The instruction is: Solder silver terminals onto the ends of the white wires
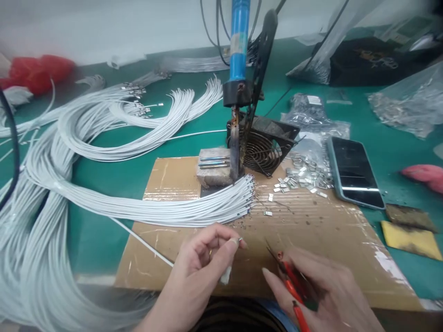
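Observation:
My left hand [207, 263] is closed in a pinch above the cardboard. A single white cable [141, 240] runs in behind it from the left, and a small tip shows between thumb and forefinger. A pale scrap [225, 275] hangs just below those fingers. In my right hand [321, 286] is a pair of red-handled pliers [292, 288], their thin jaws pointing up and left toward the left hand. A gap separates the jaws from the cable end. Just beyond my hands lies a bundle of white cables [194, 210], with trimmed ends to the right.
A blue soldering iron [238, 50] stands upright in a holder over a pale block [212, 168]. Behind it leans a black fan [266, 145]. Small metal connectors [301, 175] lie beside a phone [356, 170]. A yellow sponge [411, 240] is at right. Coiled white cables [44, 184] fill the left.

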`<action>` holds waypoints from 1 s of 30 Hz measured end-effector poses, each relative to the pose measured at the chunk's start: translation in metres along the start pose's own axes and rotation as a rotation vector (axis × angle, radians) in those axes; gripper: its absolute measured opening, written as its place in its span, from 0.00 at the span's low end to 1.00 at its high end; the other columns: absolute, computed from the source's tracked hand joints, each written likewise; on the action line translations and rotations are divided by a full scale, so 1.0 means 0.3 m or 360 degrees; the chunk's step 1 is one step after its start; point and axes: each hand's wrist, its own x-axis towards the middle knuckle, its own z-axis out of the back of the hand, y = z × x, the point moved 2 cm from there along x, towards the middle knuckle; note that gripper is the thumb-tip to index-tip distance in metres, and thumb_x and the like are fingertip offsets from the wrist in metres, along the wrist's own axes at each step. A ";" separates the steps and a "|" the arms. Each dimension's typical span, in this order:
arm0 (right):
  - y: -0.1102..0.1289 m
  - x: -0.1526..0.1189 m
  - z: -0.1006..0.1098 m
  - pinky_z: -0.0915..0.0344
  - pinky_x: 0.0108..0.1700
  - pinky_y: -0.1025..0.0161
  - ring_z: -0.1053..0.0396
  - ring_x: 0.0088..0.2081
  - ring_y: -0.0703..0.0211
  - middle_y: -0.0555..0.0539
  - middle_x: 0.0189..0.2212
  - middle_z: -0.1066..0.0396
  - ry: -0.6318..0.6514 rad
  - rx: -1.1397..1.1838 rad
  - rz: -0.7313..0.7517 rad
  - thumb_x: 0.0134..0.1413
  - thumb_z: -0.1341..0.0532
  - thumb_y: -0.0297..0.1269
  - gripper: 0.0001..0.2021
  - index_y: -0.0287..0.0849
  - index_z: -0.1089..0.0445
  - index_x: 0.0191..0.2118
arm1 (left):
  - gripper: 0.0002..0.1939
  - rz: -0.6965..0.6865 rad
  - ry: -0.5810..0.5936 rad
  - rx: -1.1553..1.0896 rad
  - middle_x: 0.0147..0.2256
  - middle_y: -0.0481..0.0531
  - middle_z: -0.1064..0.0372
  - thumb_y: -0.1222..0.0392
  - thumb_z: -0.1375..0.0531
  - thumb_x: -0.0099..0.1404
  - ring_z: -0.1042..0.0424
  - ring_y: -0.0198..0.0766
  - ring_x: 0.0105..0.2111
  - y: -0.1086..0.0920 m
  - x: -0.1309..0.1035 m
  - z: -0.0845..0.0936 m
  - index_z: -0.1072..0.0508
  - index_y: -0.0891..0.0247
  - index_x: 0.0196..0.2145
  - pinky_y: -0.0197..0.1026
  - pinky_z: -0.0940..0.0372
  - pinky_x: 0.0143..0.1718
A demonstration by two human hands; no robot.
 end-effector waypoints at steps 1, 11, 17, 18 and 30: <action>0.013 0.013 -0.007 0.41 0.22 0.69 0.39 0.21 0.65 0.55 0.20 0.38 0.0066 -0.0043 0.0020 0.69 0.39 0.40 0.19 0.46 0.40 0.24 | 0.17 0.0002 -0.0005 -0.0024 0.25 0.42 0.39 0.43 0.32 0.69 0.46 0.29 0.24 0.000 -0.005 0.000 0.20 0.60 0.36 0.31 0.51 0.22; 0.053 0.041 -0.032 0.45 0.23 0.70 0.43 0.22 0.67 0.56 0.20 0.41 0.0201 -0.0027 0.0021 0.66 0.40 0.37 0.21 0.46 0.49 0.24 | 0.17 -0.0083 0.0055 -0.0019 0.24 0.40 0.42 0.43 0.32 0.68 0.49 0.29 0.23 -0.009 -0.014 -0.004 0.21 0.60 0.37 0.30 0.49 0.23; 0.056 0.048 -0.028 0.48 0.22 0.70 0.47 0.21 0.68 0.57 0.20 0.46 0.0192 0.0022 0.0070 0.66 0.42 0.33 0.21 0.46 0.52 0.23 | 0.16 -0.0086 0.0028 -0.0013 0.25 0.43 0.38 0.44 0.32 0.68 0.44 0.30 0.25 -0.002 -0.015 -0.003 0.20 0.60 0.37 0.30 0.47 0.25; 0.054 0.047 -0.027 0.49 0.22 0.70 0.47 0.21 0.68 0.58 0.20 0.47 0.0190 0.0020 0.0076 0.65 0.42 0.32 0.21 0.46 0.52 0.23 | 0.15 -0.0087 0.0029 -0.0014 0.25 0.43 0.38 0.44 0.32 0.69 0.43 0.30 0.25 0.005 -0.016 -0.002 0.20 0.60 0.38 0.30 0.47 0.25; -0.031 0.019 0.046 0.46 0.21 0.68 0.42 0.17 0.67 0.55 0.15 0.42 -0.0209 -0.0332 0.0033 0.64 0.37 0.39 0.23 0.45 0.45 0.20 | 0.15 -0.0065 -0.0018 0.0024 0.24 0.44 0.37 0.46 0.32 0.69 0.45 0.30 0.24 0.005 -0.007 -0.004 0.18 0.61 0.36 0.33 0.49 0.24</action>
